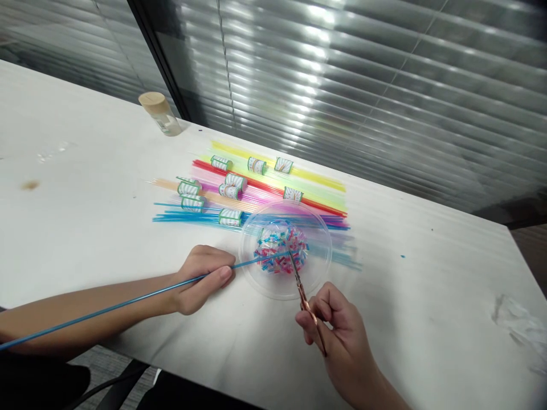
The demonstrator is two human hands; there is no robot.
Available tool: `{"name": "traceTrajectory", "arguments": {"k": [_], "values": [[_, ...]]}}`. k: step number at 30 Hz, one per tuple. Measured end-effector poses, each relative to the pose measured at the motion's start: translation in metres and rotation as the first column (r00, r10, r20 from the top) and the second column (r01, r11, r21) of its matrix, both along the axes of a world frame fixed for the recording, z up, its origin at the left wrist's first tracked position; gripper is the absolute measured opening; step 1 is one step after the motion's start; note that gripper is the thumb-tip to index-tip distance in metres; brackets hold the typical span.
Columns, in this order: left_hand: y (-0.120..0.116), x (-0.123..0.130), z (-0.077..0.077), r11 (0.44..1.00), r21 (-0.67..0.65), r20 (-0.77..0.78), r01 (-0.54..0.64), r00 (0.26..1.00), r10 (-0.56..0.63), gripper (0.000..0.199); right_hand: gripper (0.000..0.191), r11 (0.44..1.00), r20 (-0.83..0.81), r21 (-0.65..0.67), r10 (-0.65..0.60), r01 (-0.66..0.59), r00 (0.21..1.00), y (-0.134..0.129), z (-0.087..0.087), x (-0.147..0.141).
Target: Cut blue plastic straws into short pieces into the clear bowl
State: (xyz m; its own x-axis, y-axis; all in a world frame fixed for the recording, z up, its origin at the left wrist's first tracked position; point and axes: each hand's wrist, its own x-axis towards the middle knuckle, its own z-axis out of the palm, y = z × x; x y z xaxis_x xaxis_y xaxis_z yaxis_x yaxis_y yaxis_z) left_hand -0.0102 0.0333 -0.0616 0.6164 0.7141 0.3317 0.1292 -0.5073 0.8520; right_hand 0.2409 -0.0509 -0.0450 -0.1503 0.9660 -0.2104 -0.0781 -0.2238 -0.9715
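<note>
— Hands, please?
— Left hand (205, 279) is pinching a blue straw (128, 302); right hand (344, 336) is holding scissors (301, 287), blades reaching over the clear bowl (273, 289) of cut bits (282, 257), where the straw's end is lying

— Surroundings?
— Coloured straw bundles (265, 185) are lying behind, partly showing through the bowl; a jar (161, 115) is standing beyond, near the blinds (342, 91); crumpled plastic (519, 326) is lying far right

Room over the table (436, 296) at right, bowl (328, 267) and strand bundles (265, 185) mid-table as obstacles
</note>
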Motion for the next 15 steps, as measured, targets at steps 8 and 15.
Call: {"name": "traceTrajectory", "arguments": {"k": [8, 15], "values": [[0.0015, 0.002, 0.0006, 0.998, -0.011, 0.044, 0.069, 0.997, -0.068, 0.04, 0.047, 0.997, -0.009, -0.055, -0.048, 0.048, 0.999, -0.0018, -0.0013, 0.0005], [0.0018, 0.0023, 0.0022, 0.991, -0.038, 0.051, 0.131, 0.99, -0.129, 0.039, 0.047, 0.997, -0.03, -0.064, -0.035, 0.033, 0.999, -0.0019, -0.0049, 0.0017]]}}
